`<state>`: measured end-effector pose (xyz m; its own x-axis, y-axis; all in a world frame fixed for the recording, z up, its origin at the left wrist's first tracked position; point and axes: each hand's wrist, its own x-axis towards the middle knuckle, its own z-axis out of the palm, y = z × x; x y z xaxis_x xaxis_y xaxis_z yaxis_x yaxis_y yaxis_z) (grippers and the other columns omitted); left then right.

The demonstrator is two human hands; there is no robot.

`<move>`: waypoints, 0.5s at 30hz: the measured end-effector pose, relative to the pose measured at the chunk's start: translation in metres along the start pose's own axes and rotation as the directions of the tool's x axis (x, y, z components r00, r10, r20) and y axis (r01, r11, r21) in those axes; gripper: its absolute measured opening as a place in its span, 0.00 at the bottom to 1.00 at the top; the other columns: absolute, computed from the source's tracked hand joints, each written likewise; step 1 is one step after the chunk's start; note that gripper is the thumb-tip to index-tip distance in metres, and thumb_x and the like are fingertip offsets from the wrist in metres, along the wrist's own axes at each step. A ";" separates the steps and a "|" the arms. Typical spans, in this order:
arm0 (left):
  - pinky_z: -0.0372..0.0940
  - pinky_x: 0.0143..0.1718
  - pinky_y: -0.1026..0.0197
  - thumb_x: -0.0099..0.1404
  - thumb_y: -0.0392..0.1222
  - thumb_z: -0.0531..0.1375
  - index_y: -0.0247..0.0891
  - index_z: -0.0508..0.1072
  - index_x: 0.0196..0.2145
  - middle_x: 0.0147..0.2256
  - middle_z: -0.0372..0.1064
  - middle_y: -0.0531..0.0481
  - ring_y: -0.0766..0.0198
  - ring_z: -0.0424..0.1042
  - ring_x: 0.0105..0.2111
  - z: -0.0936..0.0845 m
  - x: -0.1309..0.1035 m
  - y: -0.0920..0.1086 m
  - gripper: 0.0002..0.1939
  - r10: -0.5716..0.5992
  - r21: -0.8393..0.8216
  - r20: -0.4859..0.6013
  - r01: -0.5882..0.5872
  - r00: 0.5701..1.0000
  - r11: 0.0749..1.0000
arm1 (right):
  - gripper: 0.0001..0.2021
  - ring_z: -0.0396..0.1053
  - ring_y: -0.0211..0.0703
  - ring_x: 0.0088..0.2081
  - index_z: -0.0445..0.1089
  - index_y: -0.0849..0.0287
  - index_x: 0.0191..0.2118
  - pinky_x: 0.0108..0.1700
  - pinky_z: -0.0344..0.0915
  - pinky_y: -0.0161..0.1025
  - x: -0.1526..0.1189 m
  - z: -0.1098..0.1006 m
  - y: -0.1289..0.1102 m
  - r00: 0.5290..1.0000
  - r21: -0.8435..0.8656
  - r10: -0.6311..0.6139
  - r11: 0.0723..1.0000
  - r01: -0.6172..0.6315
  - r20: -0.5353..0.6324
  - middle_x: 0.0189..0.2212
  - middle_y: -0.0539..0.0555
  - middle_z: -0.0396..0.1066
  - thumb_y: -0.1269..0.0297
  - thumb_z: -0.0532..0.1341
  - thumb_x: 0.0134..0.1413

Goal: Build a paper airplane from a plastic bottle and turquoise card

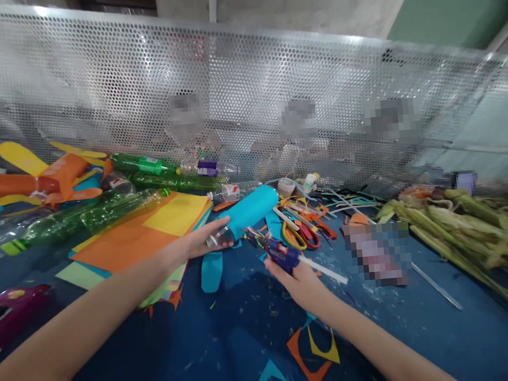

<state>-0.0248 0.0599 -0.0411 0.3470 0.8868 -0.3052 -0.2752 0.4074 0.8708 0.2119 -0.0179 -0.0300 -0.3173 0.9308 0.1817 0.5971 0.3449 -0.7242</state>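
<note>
My left hand [209, 239] is closed around the clear neck end of a plastic bottle [251, 210] wrapped in blue paper, which lies tilted with its far end up and to the right. In my right hand [294, 276] is a dark blue glue gun [281, 254], its nozzle pointing left toward the bottle. A white glue stick [325, 269] sticks out of the gun's back. Just below the bottle hangs or lies a blue paper blade [212, 271]; whether it is attached, I cannot tell. Yellow-handled scissors [293, 236] and red-handled scissors [310, 235] lie behind the gun.
Coloured paper sheets [129, 243] are stacked at left, near green bottles [83, 220] and an orange bottle with yellow blades [59, 175]. Paper offcuts [311, 363] lie in front. Dried husks [466, 225] are at right. A perforated metal panel [237, 97] stands behind.
</note>
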 end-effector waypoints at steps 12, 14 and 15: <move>0.66 0.34 0.64 0.50 0.52 0.64 0.34 0.71 0.26 0.24 0.71 0.50 0.63 0.72 0.26 0.004 -0.002 0.001 0.17 -0.005 0.032 -0.011 0.005 1.000 0.999 | 0.19 0.67 0.50 0.38 0.68 0.60 0.39 0.40 0.62 0.44 0.002 0.003 0.003 0.999 -0.019 -0.008 1.000 0.007 -0.035 0.35 0.57 0.70 0.49 0.51 0.54; 0.65 0.34 0.64 0.51 0.52 0.64 0.34 0.71 0.26 0.25 0.71 0.50 0.63 0.72 0.26 0.004 -0.003 0.002 0.16 -0.003 0.038 -0.012 0.004 1.000 0.999 | 0.20 0.67 0.50 0.37 0.67 0.60 0.41 0.39 0.63 0.44 0.003 0.002 0.005 0.999 -0.025 0.014 1.000 -0.016 -0.050 0.34 0.56 0.70 0.49 0.51 0.54; 0.65 0.34 0.64 0.52 0.52 0.63 0.34 0.72 0.26 0.25 0.71 0.49 0.63 0.72 0.26 0.005 -0.003 0.002 0.16 -0.003 0.040 -0.012 0.003 1.000 0.999 | 0.21 0.68 0.51 0.36 0.67 0.60 0.42 0.38 0.63 0.44 0.004 0.001 0.006 0.998 -0.027 0.029 0.999 -0.030 -0.058 0.34 0.56 0.71 0.48 0.51 0.54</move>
<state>-0.0222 0.0569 -0.0369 0.3369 0.8883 -0.3120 -0.2376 0.4009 0.8848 0.2133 -0.0125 -0.0344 -0.2568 0.9457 0.1993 0.6258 0.3198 -0.7114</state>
